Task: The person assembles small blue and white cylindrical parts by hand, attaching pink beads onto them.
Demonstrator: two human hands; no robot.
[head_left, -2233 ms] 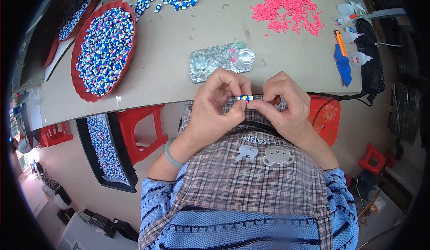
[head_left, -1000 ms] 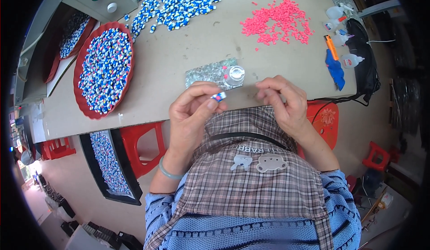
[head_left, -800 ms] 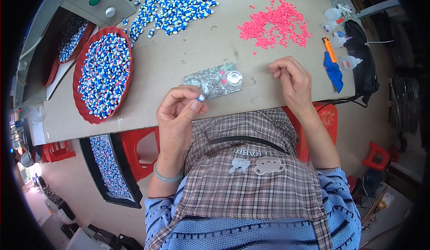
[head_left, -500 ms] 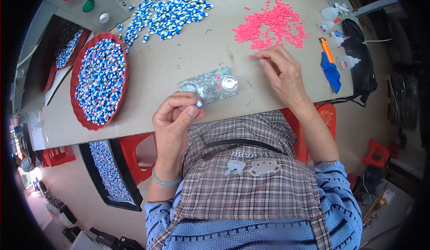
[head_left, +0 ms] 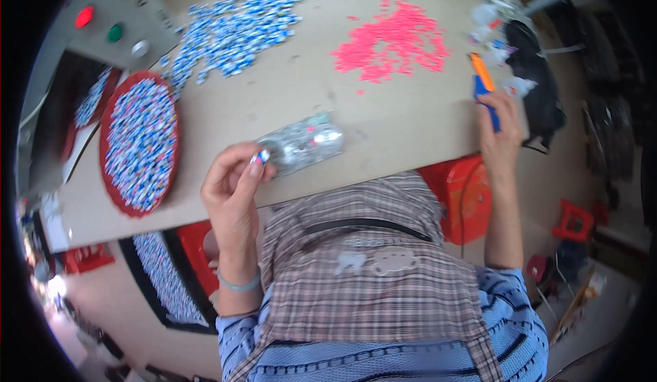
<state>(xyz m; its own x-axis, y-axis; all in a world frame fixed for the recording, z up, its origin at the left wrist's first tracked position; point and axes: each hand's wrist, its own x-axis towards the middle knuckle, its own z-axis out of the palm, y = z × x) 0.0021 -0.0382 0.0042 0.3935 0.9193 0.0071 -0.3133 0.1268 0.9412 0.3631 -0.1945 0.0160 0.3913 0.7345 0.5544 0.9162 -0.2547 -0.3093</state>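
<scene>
My left hand point(head_left: 235, 185) pinches a small blue, white and red piece point(head_left: 261, 156) at the table's near edge, just left of a crumpled silvery foil wrapper point(head_left: 301, 142). My right hand point(head_left: 499, 132) reaches to the table's right edge and its fingers rest on a blue and orange tool point(head_left: 483, 84); whether it grips the tool I cannot tell. A heap of pink bits point(head_left: 392, 41) lies behind, between both hands.
A red tray point(head_left: 109, 132) full of blue-white pieces sits at the left, a loose pile of such pieces point(head_left: 229, 30) behind it. A box with red and green buttons point(head_left: 102, 30) stands far left. Small white bottles point(head_left: 489, 19) and a black bag point(head_left: 540, 88) lie at the right edge. Red stools point(head_left: 465, 194) stand below.
Both hands parted from in front of my chest. The left carried the small piece to the foil wrapper; the right swept past the pink bits to the blue and orange tool.
</scene>
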